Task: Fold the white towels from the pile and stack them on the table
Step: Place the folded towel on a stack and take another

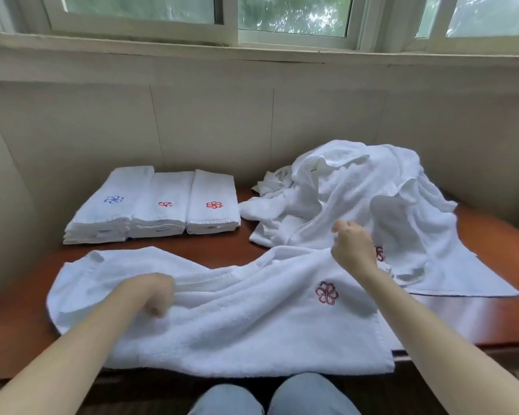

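- Tabletop (18,324): red-brown wood, set against a pale wall (210,121) under a window (294,16).
- Spread towel (237,330): white terry, 1 pc, lies across the near part of the tabletop. Its near edge hangs over the front edge, above knees (270,396) in light blue denim.
- Emblem on spread towel (326,292): stitched pinwheel flower, dark red. No lettering legible.
- Left hand (155,295): blurred; grip clenched on a bunched fold at the towel's left-centre.
- Right hand (352,247): raised; fingers curled, grip pinching the towel's far edge, just in front of the pile.
- Pile (357,190): unfolded white towels heaped at rear right. One towel trails toward the right edge. A red emblem (379,253) is partly hidden behind the right hand.
- Left stack (102,217): folded towels, rear left, tallest; top pc has a blue emblem (113,199).
- Mid stack (162,214): touches the left stack; red emblem (164,204), partly folded under.
- Right stack (212,214): touches the mid stack; red emblem (214,205), full flower visible.
- Small tags at the stack edges: too small to read.
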